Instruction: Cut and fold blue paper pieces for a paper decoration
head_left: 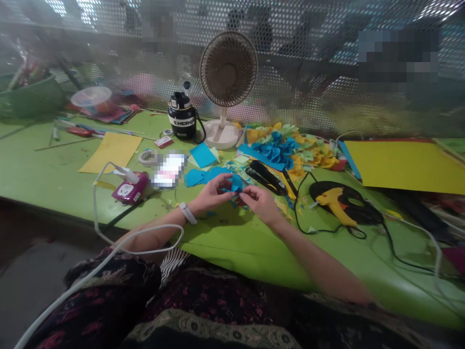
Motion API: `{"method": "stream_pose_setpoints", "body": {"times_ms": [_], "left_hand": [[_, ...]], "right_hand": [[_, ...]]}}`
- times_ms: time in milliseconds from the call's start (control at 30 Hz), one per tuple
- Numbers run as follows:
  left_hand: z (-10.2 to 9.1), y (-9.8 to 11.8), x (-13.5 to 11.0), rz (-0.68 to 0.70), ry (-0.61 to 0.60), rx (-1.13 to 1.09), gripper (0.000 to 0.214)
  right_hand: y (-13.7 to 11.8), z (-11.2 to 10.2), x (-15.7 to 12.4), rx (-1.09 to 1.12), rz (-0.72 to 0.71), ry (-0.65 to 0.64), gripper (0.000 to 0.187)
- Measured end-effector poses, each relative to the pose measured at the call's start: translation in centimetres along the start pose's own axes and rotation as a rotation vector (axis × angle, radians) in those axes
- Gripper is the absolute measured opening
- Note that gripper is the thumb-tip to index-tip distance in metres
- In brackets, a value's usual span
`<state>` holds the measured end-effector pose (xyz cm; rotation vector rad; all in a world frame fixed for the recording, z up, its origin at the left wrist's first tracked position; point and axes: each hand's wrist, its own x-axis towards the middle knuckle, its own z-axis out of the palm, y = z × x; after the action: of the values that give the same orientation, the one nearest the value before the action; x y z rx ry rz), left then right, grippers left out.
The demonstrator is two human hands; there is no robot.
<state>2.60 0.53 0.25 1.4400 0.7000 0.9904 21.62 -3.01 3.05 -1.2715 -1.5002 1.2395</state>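
Between my two hands is a small curled piece of blue paper (237, 183). My left hand (217, 191), with a pale watch on its wrist, pinches it from the left, thumb and fingers closed around it. From the right, the fingertips of my right hand (260, 201) pinch its lower edge. Flat blue paper pieces (195, 178) lie just behind my left hand. A black stapler (266, 178) rests behind my right hand, and small paper scraps are scattered around and under both hands.
A yellow glue gun (336, 203) lies on a black pad to the right. Blue and yellow paper petals (278, 150) are heaped behind. A fan (228, 72), black flask (182, 118), phone (170, 170) and purple power socket (130, 188) stand or lie around. A white cable crosses my left arm.
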Motion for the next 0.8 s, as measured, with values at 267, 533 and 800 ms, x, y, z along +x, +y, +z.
{"method": "stream_pose_setpoints", "body": {"times_ms": [267, 533, 800], "left_hand": [[0.2, 0.2, -0.2, 0.083, -0.020, 0.059, 0.050], [0.4, 0.1, -0.1, 0.108, -0.061, 0.064, 0.049], [0.3, -0.3, -0.1, 0.124, -0.079, 0.113, 0.051]], "right_hand": [[0.4, 0.7, 0.0, 0.086, 0.057, -0.063, 0.030], [-0.5, -0.5, -0.4, -0.147, -0.051, 0.002, 0.026], [-1.4, -1.2, -0.3, -0.301, -0.137, 0.122, 0.026]]}}
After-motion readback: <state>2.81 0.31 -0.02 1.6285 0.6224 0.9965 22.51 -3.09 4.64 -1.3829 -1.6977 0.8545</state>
